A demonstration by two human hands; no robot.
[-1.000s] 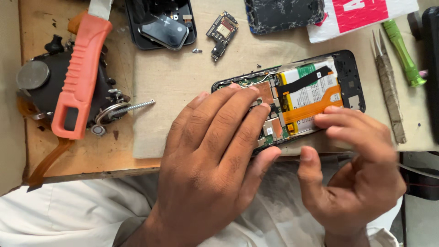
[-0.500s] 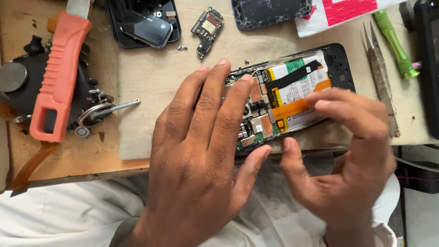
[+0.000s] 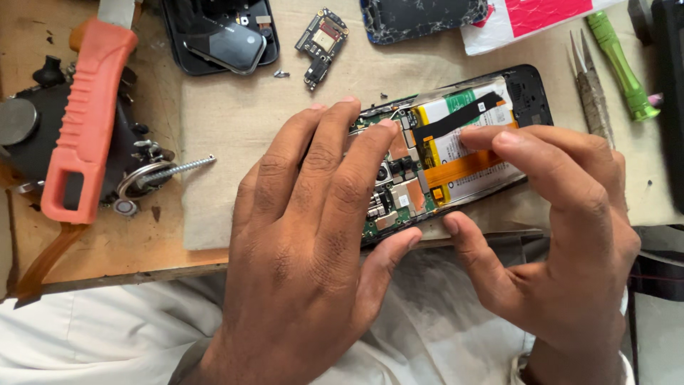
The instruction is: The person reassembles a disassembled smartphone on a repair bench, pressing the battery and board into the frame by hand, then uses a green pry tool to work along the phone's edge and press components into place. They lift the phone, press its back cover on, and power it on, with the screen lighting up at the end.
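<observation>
Lying near the front edge of the workbench, on a beige cloth mat (image 3: 235, 121), is one opened black smartphone with its back cover off (image 3: 456, 153), green circuit board and white battery exposed. Long axis runs left-right, slightly tilted up toward the right. Directly ahead of both hands, under them.

Left hand (image 3: 313, 235): flat, fingers spread, pressing down on the phone's left half over the circuit board; thumb hooked at the phone's near edge. Not clamped, just pinning.

Right hand (image 3: 563, 221): fingers curled over the phone's right half, fingertips resting on the battery near a black flex ribbon (image 3: 456, 117) and an orange flex strip (image 3: 463, 171); thumb at the near edge. Whether anything is pinched between fingertips, cannot tell.

Both hands equally close; left covers more of it.

Outward, counted:
- one small loose circuit board (image 3: 322, 41), far side of mat
- one cracked dark phone screen (image 3: 424, 18), far edge
- one black phone shell (image 3: 217, 36), far left of mat
- one metal tweezers (image 3: 591, 89) and one green-handled screwdriver (image 3: 620, 64), right side
- one orange-handled tool on a black vise-like block (image 3: 89, 121), left edge
</observation>
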